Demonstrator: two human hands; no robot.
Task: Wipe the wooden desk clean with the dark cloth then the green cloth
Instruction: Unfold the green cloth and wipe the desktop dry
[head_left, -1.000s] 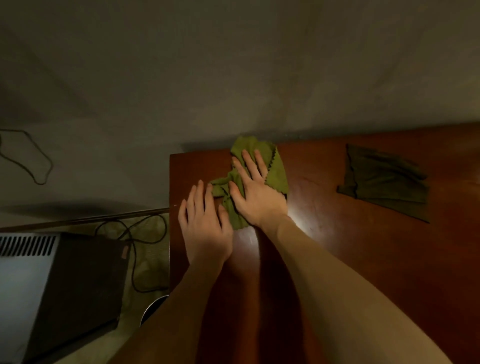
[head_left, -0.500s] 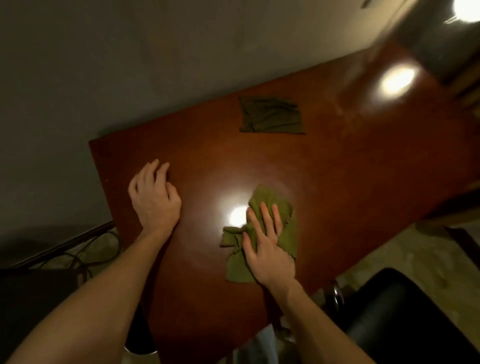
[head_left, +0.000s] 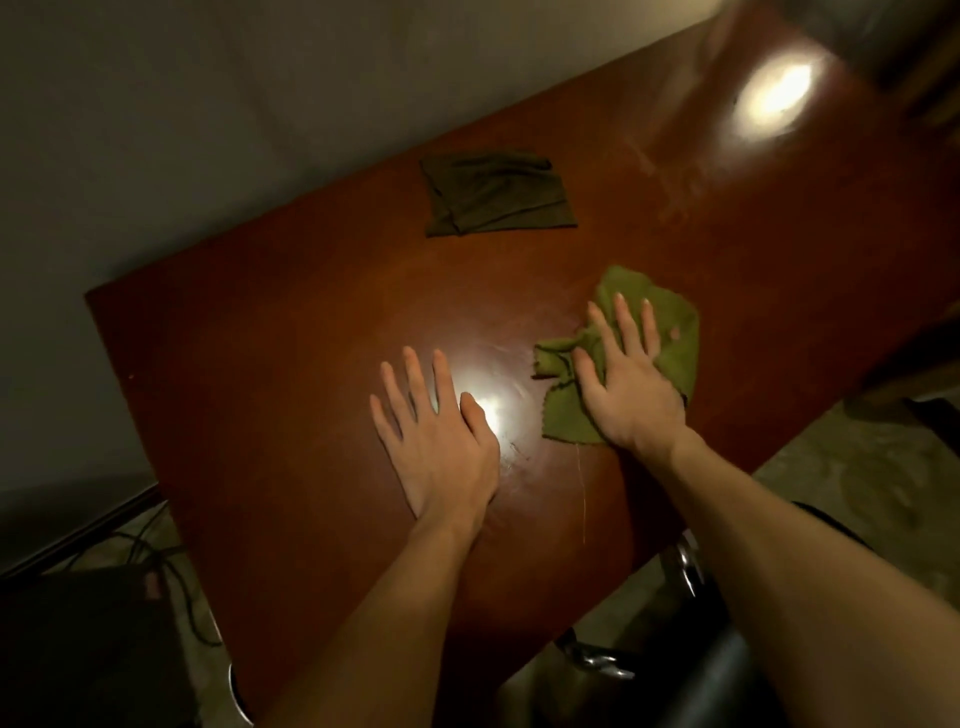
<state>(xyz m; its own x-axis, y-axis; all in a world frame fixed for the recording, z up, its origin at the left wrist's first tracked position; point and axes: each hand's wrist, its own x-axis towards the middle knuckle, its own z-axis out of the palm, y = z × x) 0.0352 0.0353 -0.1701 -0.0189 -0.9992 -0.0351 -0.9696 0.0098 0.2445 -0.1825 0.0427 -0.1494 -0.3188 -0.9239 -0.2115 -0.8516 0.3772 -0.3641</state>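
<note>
Desk (head_left: 311, 338) corner blurred; green cloth (head_left: 679, 358) partly covered.

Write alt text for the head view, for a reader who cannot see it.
A person's right hand presses a green cloth flat on a glossy wooden desk. The left hand rests flat on the bare wood beside it, apart from the cloth. A folded dark cloth lies untouched near the desk's far edge.

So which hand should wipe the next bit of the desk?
The right hand: it lies flat on the green cloth. The left hand rests on the bare desk, touching no cloth.
</note>
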